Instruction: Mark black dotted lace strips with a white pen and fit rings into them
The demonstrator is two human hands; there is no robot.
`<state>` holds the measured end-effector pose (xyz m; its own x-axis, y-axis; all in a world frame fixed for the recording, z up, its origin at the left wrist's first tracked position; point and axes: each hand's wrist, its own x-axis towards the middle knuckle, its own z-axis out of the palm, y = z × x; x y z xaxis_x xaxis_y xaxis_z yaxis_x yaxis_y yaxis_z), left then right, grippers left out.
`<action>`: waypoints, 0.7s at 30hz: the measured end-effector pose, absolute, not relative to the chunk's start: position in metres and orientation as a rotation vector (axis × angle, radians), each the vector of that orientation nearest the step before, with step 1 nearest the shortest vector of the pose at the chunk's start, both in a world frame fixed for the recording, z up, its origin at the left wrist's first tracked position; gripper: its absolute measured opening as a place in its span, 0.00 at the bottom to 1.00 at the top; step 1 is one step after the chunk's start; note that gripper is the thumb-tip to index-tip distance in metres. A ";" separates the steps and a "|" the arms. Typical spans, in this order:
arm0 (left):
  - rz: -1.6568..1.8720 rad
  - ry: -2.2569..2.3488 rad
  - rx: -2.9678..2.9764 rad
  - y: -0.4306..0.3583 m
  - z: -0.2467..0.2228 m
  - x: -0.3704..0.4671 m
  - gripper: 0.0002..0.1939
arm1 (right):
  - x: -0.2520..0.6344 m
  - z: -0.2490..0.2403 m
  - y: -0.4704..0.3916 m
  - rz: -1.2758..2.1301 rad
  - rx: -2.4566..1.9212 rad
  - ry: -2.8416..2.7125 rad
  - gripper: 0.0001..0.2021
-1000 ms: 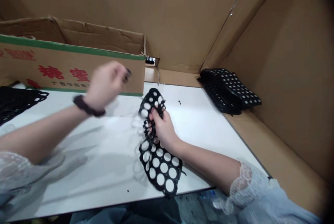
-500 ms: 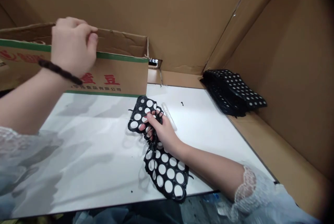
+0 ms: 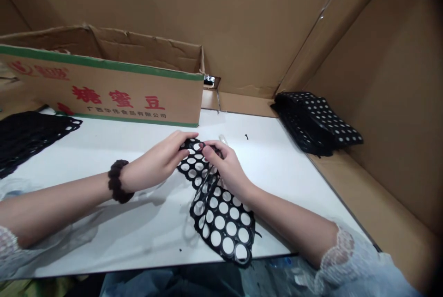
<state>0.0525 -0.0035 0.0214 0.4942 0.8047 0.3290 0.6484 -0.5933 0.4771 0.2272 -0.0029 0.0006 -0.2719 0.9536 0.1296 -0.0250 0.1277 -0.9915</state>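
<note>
A black sheet with round holes (image 3: 227, 225), white table showing through them, lies twisted near the table's front edge. My left hand (image 3: 162, 158), with a dark hair band at the wrist, has its thumb and fingers closed on the sheet's upper left part. My right hand (image 3: 228, 165) pinches the bunched middle of the same sheet, close beside the left fingertips. Partly hidden behind the right hand is a clear, narrow plastic piece (image 3: 223, 139).
A cardboard box (image 3: 138, 96) with green edges and red lettering stands at the back left. Black holed material (image 3: 31, 135) lies at the left, and a folded black stack (image 3: 311, 121) at the right. Cardboard walls (image 3: 242, 24) surround the white table (image 3: 284, 163).
My left hand has come down from above the box onto the sheet. The sheet's upper part has shifted under both hands. The view has moved slightly, showing the black material at the left.
</note>
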 end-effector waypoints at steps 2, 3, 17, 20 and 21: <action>0.706 1.178 2.436 -0.005 0.017 0.053 0.20 | 0.228 0.003 -0.004 1.308 -0.989 -1.554 0.15; 0.680 1.158 2.428 -0.006 0.014 0.054 0.20 | 0.228 0.004 -0.005 1.316 -0.996 -1.587 0.14; 0.712 1.285 2.463 -0.002 0.016 0.060 0.17 | 0.221 -0.004 -0.010 1.286 -1.009 -1.614 0.10; 0.761 1.497 2.505 0.008 0.025 0.051 0.16 | 0.221 -0.006 -0.012 1.270 -1.044 -1.640 0.09; 0.835 1.589 2.527 0.014 0.031 0.043 0.16 | 0.221 -0.007 -0.013 1.266 -1.059 -1.639 0.09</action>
